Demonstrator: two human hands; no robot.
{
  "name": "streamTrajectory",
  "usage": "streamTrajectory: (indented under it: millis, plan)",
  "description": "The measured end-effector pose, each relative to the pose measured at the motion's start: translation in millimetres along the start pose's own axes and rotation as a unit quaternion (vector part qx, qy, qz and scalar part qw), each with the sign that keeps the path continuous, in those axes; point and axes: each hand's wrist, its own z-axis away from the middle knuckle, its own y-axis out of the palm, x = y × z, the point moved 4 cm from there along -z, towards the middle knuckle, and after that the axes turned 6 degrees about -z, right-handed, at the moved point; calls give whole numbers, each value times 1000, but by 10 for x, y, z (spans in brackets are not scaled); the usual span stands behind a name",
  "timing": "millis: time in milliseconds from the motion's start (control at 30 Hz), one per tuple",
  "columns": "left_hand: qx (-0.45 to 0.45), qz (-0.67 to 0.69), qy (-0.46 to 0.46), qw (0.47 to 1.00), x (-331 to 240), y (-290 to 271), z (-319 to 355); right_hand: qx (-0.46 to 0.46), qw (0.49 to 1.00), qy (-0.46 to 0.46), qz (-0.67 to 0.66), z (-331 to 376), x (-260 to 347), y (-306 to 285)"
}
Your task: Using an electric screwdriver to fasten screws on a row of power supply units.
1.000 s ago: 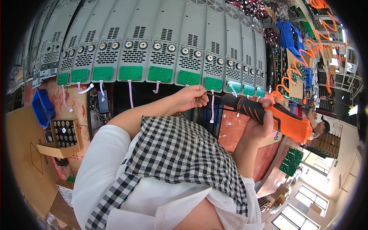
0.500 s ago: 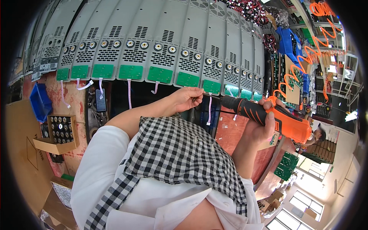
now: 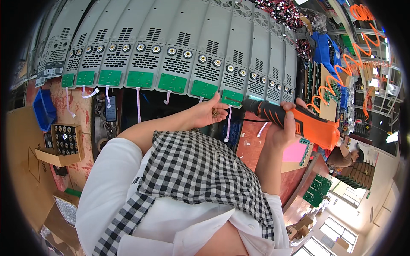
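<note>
In my right hand (image 3: pixel 285 130) is an orange and black power screwdriver (image 3: pixel 317 127), gripped around its body with the nose pointing left. That nose is at the right edge of a small green circuit board (image 3: pixel 232 97) on a grey metal case (image 3: pixel 239 42); whether the bit touches it I cannot tell. My left hand (image 3: pixel 207 112) is half curled, palm turned up, just left of this board. Small brass-coloured screws (image 3: pixel 215 113) lie in its palm under the fingers. A white ribbon cable (image 3: pixel 229 123) hangs from the board between my hands.
Similar grey cases stand in a row, each with a green board (image 3: pixel 173 83) and brass fittings. An open carton of round parts (image 3: pixel 67 141) and a blue bin (image 3: pixel 44 110) are at left. An orange coiled hose (image 3: pixel 331 85) hangs at right. Another person (image 3: pixel 345 155) is beyond.
My left hand has loosened from a pinch near the board and drawn slightly down, baring the screws in its palm. The screwdriver's nose has shifted slightly left and up, onto the board's edge.
</note>
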Motion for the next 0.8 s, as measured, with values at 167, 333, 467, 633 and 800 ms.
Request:
streamTrajectory:
  millis: [167, 333, 467, 633, 800]
  plan:
    - [-61, -34, -29, 997, 168, -199, -184, -5, 1000, 18, -8, -152, -325, -9]
    - [-92, 41, 29, 994, 195, -197, -374, -6, 999, 32, 2, -191, -377, 52]
    - [-109, 44, 42, 992, 198, -224, -399, 6, 999, 34, 3, -215, -438, 86]
    - [-112, 36, 48, 992, 202, -203, -408, 103, 995, 11, 8, -203, -450, 294]
    - [-115, 28, 54, 991, 230, -250, -450, 152, 988, 11, 21, -150, -485, 413]
